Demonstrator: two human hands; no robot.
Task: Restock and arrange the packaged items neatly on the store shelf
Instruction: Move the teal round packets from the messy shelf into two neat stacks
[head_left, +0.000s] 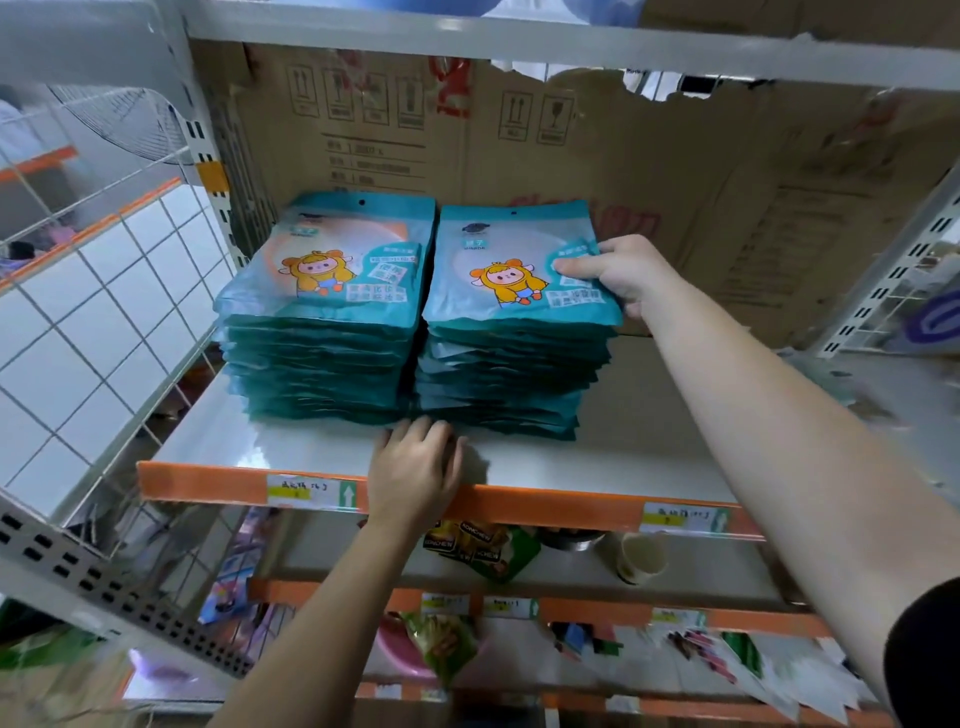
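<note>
Pinching top packet, right hand, left hand flat on shelf

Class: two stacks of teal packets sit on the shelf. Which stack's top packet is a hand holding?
The right stack: the right hand grips its top packet. Nothing touches the top of the left stack.

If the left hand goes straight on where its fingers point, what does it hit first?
The left hand would meet the bottom packets where the left stack and right stack join; it looks almost touching, depth unclear.
</note>
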